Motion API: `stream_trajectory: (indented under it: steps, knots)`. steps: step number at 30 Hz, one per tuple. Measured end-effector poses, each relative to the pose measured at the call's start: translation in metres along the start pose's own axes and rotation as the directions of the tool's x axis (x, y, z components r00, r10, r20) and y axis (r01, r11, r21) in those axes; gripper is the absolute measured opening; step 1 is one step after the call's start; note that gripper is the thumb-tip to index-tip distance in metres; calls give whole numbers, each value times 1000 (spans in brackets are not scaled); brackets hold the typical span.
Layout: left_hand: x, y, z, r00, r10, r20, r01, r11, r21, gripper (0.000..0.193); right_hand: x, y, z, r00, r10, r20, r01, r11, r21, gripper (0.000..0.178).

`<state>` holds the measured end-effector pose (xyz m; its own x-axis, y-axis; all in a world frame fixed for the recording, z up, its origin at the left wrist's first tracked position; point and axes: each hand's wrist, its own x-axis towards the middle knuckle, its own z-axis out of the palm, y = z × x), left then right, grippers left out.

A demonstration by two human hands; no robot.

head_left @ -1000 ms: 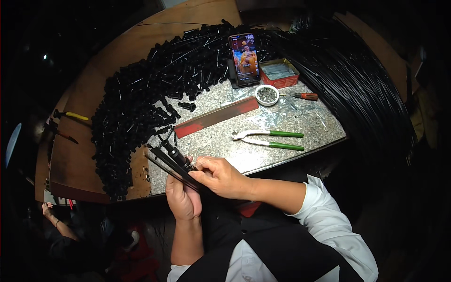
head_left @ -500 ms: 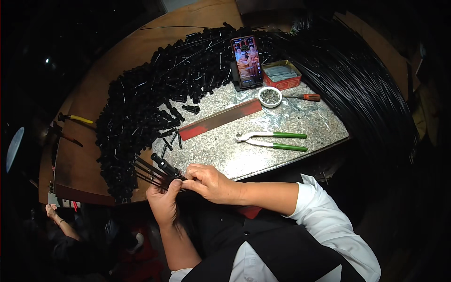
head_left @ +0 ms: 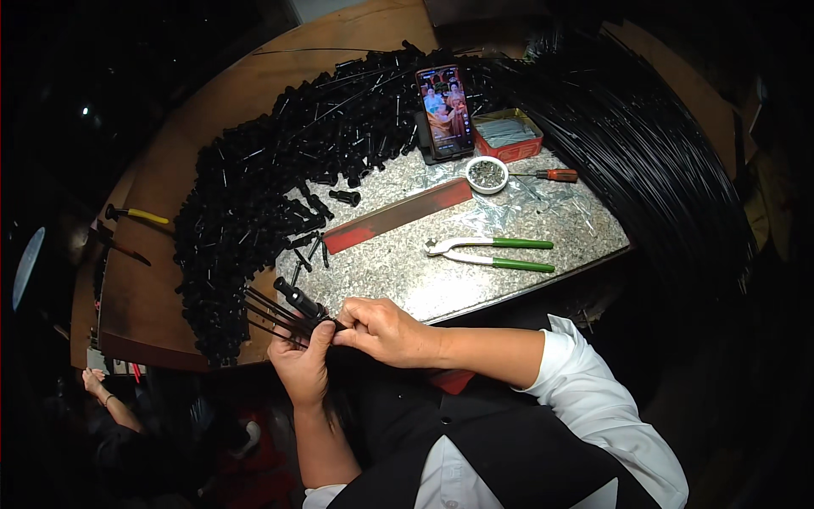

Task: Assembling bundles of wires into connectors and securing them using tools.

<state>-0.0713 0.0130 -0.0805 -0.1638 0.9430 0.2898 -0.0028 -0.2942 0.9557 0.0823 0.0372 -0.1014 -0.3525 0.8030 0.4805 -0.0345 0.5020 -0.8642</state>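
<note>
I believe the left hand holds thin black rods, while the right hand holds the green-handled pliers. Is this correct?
Not quite: in the head view, the green-handled pliers lie on the tabletop, not in the right hand. The left hand does hold thin black rods.

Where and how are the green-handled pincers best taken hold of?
Probably around both green handles, the right hand coming from the right: they lie side by side, slightly apart, ends pointing right, while the metal head points left.
</note>
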Motion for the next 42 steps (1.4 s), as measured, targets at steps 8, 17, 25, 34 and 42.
stream_trajectory:
  steps: [8,17,25,34,42]
  knots:
    - [-2,2,-2,998,55,16,-54,996,-66,17,2,-5,-9,967,193,165,-220,961,168,23]
    - [-2,2,-14,990,10,140,15,984,-177,26,8,5,-19,830,310,465,-524,720,455,18]
    - [9,-6,-10,963,-43,266,115,958,-262,25,4,16,-18,866,295,404,-482,704,521,21]
    - [-11,-15,40,967,221,-128,-184,950,254,56,11,12,11,989,24,-145,-29,999,-33,19]
    - [-3,3,19,998,44,-35,-35,975,221,39,3,1,15,996,71,-59,-61,984,170,10]
